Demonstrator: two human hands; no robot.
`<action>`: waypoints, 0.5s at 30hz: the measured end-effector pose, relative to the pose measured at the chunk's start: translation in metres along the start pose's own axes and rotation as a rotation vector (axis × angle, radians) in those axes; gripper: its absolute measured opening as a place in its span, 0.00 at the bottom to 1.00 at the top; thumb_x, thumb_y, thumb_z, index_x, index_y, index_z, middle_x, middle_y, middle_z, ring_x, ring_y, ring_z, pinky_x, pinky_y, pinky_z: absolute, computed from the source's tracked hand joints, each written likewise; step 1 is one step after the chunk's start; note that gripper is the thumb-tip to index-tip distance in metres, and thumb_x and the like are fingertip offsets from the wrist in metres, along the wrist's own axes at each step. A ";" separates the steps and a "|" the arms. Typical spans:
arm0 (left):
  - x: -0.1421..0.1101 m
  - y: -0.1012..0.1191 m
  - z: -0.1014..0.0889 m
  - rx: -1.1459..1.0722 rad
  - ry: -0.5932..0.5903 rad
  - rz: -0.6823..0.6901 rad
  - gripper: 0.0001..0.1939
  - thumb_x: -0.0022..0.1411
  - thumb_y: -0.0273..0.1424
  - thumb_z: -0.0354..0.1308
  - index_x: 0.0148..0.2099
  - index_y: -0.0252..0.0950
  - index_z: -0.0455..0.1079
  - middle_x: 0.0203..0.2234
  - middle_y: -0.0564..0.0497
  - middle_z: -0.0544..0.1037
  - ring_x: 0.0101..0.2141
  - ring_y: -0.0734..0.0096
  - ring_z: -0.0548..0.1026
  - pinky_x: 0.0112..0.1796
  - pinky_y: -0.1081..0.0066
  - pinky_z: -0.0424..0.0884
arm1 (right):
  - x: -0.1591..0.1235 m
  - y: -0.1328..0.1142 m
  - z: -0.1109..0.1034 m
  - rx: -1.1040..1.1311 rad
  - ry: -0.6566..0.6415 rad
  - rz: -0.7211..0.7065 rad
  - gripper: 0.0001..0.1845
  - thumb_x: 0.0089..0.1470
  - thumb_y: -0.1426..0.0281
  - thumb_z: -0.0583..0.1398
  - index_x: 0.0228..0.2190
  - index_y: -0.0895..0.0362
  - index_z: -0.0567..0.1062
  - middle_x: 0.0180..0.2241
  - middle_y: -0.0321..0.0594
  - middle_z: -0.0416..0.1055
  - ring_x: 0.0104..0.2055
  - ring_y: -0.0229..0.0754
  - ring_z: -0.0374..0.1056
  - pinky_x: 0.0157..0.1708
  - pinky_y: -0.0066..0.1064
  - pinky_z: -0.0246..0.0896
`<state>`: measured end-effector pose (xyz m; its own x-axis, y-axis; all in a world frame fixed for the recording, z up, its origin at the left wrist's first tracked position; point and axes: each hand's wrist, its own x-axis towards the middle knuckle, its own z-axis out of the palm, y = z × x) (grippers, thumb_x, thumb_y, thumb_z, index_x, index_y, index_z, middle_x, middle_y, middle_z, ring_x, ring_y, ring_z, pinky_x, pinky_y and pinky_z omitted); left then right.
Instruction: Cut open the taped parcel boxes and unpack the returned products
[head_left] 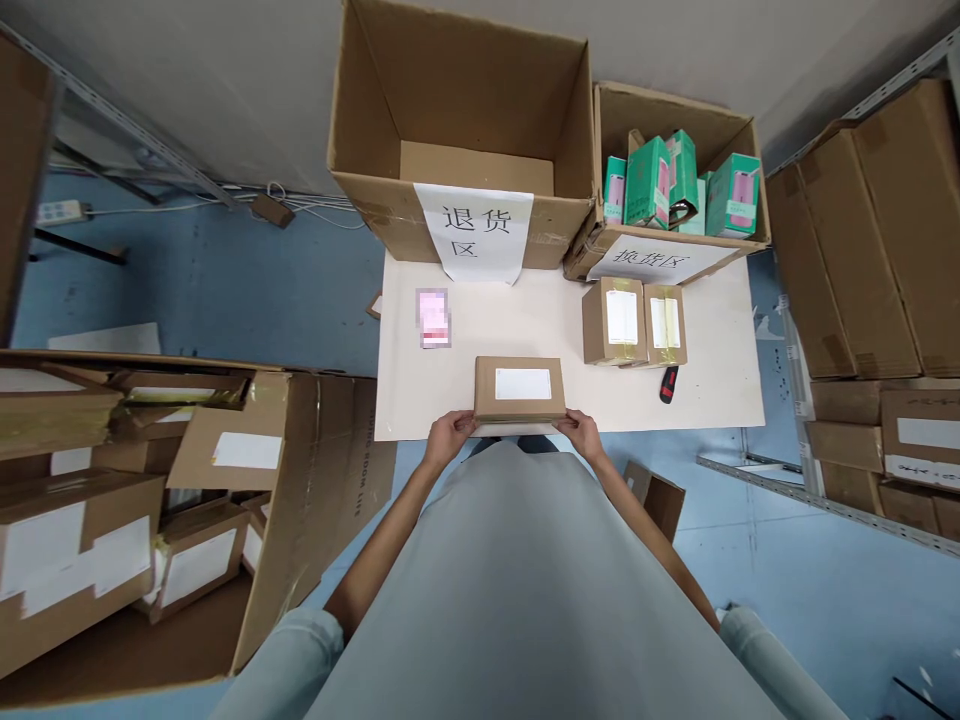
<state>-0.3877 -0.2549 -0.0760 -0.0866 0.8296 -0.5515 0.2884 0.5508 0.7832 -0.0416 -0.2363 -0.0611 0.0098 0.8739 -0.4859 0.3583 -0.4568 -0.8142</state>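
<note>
A flat brown cardboard box (519, 408) with a white label on top lies at the front edge of the white table. My left hand (448, 438) grips its left front corner, fingers closed against the side. At the opposite front corner, my right hand (582, 434) pinches the box the same way. To the right stand two small taped cartons (613, 348) with white labels, side by side. A black and red box cutter (668, 385) lies just in front of them. On the table's left part is a pixelated pink item (433, 318), its kind unclear.
Behind the table's work area stand a large open carton (360, 205) with a paper sign and a smaller carton (581, 262) holding several green boxes. A big carton (300, 500) of labelled parcels is at my left. Shelving with boxes (847, 250) lines the right.
</note>
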 end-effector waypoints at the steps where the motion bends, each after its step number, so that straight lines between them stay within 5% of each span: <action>1: -0.002 0.004 -0.003 -0.003 0.011 0.016 0.16 0.61 0.40 0.71 0.48 0.38 0.87 0.48 0.43 0.90 0.49 0.50 0.89 0.58 0.54 0.84 | 0.000 -0.006 -0.002 -0.013 0.020 -0.016 0.31 0.48 0.38 0.72 0.33 0.54 0.85 0.38 0.45 0.82 0.41 0.53 0.80 0.49 0.45 0.78; 8: -0.005 0.033 -0.026 0.047 0.185 0.139 0.20 0.70 0.49 0.67 0.49 0.40 0.89 0.45 0.45 0.89 0.47 0.55 0.86 0.52 0.61 0.83 | 0.011 -0.045 -0.006 -0.122 0.118 -0.094 0.36 0.57 0.33 0.68 0.38 0.54 0.90 0.39 0.47 0.83 0.42 0.53 0.78 0.51 0.43 0.74; 15: 0.002 0.041 -0.027 0.095 0.199 0.019 0.14 0.69 0.44 0.68 0.45 0.41 0.88 0.47 0.45 0.90 0.49 0.52 0.87 0.54 0.60 0.82 | 0.019 -0.043 0.014 -0.193 0.136 -0.029 0.43 0.54 0.26 0.62 0.35 0.53 0.87 0.39 0.51 0.87 0.43 0.57 0.81 0.50 0.46 0.76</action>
<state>-0.4019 -0.2282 -0.0377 -0.2637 0.8469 -0.4618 0.3795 0.5312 0.7575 -0.0700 -0.2024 -0.0395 0.1183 0.9064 -0.4055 0.5321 -0.4026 -0.7448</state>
